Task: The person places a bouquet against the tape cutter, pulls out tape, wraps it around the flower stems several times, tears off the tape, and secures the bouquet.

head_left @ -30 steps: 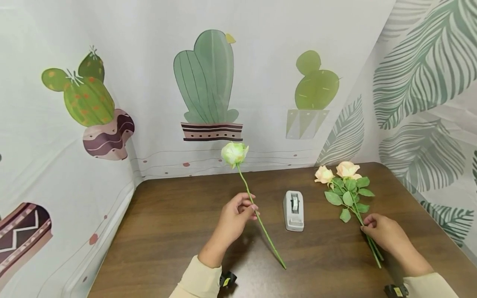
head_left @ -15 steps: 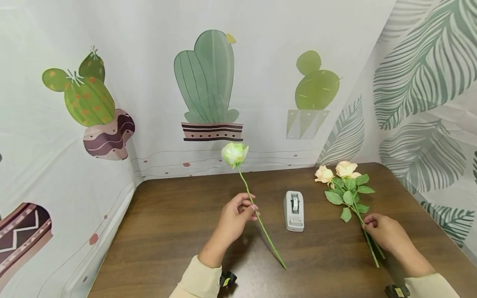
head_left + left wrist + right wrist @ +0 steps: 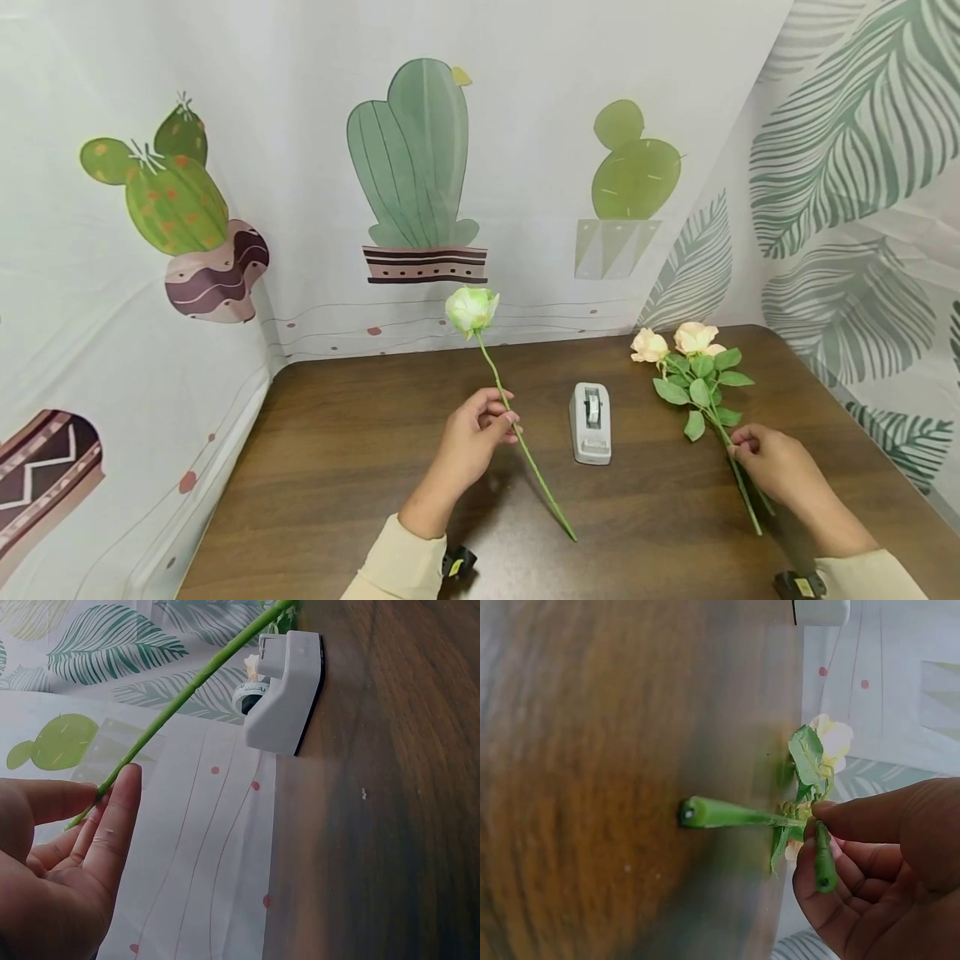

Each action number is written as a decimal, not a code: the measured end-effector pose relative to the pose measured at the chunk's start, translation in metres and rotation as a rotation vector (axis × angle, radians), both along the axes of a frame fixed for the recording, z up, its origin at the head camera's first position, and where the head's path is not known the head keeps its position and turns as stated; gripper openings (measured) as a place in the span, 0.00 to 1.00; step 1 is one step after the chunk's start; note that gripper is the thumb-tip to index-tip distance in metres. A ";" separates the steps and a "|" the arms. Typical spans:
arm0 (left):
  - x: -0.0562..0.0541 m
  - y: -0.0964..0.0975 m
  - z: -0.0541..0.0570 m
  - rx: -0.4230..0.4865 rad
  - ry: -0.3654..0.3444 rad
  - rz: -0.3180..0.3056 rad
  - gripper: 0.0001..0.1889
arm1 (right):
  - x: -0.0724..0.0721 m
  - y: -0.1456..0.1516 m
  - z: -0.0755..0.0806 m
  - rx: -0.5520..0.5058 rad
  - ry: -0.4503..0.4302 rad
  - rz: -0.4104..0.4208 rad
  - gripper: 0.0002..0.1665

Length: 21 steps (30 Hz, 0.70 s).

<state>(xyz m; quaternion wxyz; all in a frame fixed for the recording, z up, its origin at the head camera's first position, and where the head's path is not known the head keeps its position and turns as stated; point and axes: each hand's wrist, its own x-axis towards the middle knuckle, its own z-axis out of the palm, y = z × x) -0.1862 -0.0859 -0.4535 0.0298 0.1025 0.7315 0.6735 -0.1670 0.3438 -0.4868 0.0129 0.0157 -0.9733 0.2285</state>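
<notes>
Pinching mid-stem, the left grip (image 3: 472,433) holds the pale green rose (image 3: 472,310) above the counter (image 3: 352,442); rightward, the right grip (image 3: 780,467) pinches the peach roses (image 3: 701,392) low down. Likely light, stiff-stemmed, soft-petalled, they're best held below the leaves.

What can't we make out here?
Left wrist: white rose's stem, cut off by top edge.
Left wrist: print on the tape roll, too small.
Right wrist: most of the tape dispenser, cut off by top edge.
Head: right hand, some fingers hidden by the hand itself.
</notes>
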 end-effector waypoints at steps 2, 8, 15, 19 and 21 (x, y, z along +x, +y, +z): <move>0.000 0.000 0.000 -0.002 0.001 0.002 0.13 | 0.000 -0.001 0.001 -0.003 0.004 0.001 0.09; 0.000 0.000 -0.001 -0.005 0.003 0.005 0.13 | 0.002 -0.004 0.002 -0.024 0.024 -0.005 0.10; -0.001 0.001 -0.002 0.003 0.011 0.002 0.13 | 0.004 -0.011 0.005 -0.053 0.051 -0.014 0.10; -0.001 0.001 -0.002 -0.005 0.021 0.006 0.13 | 0.005 -0.017 0.008 -0.070 0.073 -0.011 0.09; -0.001 0.001 -0.001 -0.012 0.025 0.008 0.12 | 0.005 -0.021 0.010 -0.076 0.084 -0.008 0.08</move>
